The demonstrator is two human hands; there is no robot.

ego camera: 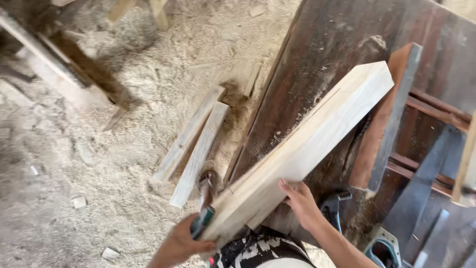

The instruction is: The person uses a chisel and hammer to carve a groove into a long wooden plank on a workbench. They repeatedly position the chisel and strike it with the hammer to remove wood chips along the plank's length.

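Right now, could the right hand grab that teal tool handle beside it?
Probably yes: the right hand rests open on the pale plank, and the teal tool handle lies just beside the wrist with nothing between them.

I can't see the near end of the plank [302,149], hidden behind my left hand [181,245]; the clamp [384,250] is cut off below.

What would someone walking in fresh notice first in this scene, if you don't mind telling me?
First comes the long pale plank, running diagonally from lower centre to upper right, steadied by the right hand on its lower edge and the left hand at its near end. Behind it stands a dark wooden board. On the left, two short planks lie on the sawdust-covered floor.
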